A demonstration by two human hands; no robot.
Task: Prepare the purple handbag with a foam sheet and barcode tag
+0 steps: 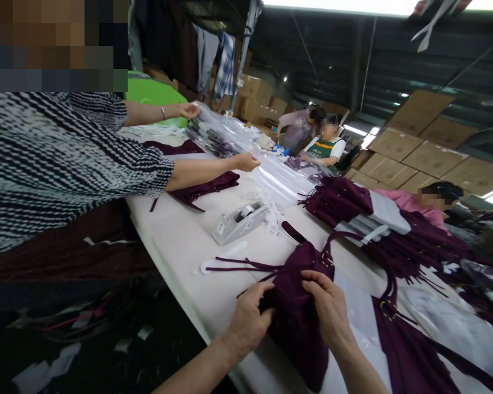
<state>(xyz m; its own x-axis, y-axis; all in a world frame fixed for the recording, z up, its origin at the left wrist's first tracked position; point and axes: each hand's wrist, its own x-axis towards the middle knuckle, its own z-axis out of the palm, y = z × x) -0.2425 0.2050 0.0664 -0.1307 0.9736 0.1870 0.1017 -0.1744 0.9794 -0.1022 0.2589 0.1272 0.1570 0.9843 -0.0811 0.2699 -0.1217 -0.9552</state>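
A dark purple fabric bag with long thin ties, a strap and gold-coloured buckles lies at the near edge of the table. My left hand pinches its left side between thumb and fingers. On the opposite side, my right hand grips the fabric near the base of the ties, fingers bent over it. White wrapping shows to the right of my right hand, beside a second purple piece with a buckle and strap. Beyond the bag stands a grey tape dispenser.
At left, a co-worker in a patterned top holds a clear plastic bag over the table. Stacked purple bags with white wrapping lie at right. White tags are beside the dispenser. Other people and cardboard boxes are behind.
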